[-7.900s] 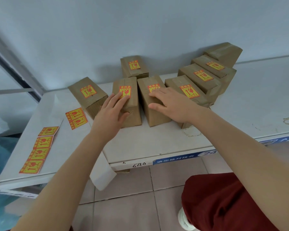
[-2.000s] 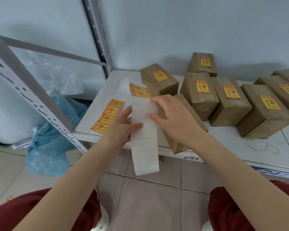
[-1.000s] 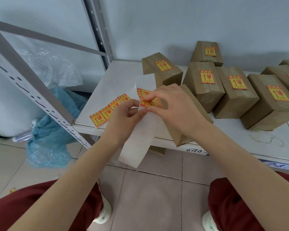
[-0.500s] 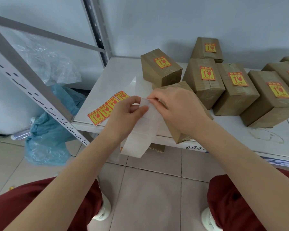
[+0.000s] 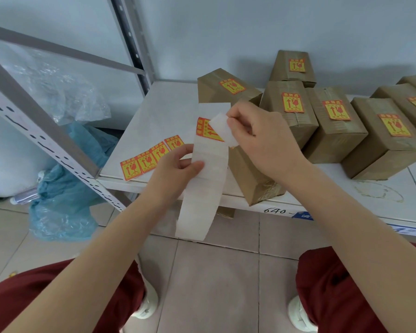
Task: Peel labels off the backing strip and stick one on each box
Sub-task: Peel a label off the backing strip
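My left hand (image 5: pixel 175 167) pinches a white backing strip (image 5: pixel 202 186) that hangs down over the shelf's front edge. My right hand (image 5: pixel 262 138) pinches the corner of a yellow and orange label (image 5: pixel 205 131), which is half peeled off the strip with its white underside turned up. A brown box with no label in sight (image 5: pixel 252 179) lies tilted at the shelf edge, right behind the strip and under my right hand. Several brown boxes (image 5: pixel 334 126) with labels on top stand in a row behind it.
A second strip with several labels (image 5: pixel 151 157) lies flat on the white shelf (image 5: pixel 159 111) at the left. A grey shelf upright (image 5: pixel 34 111) slants across the left side. Blue and clear plastic bags (image 5: pixel 65 188) lie on the tiled floor beside it.
Half a second ago the label lay hidden under my right fingers on the strip. Now its corner is lifted up and to the right, and the strip hangs straighter.
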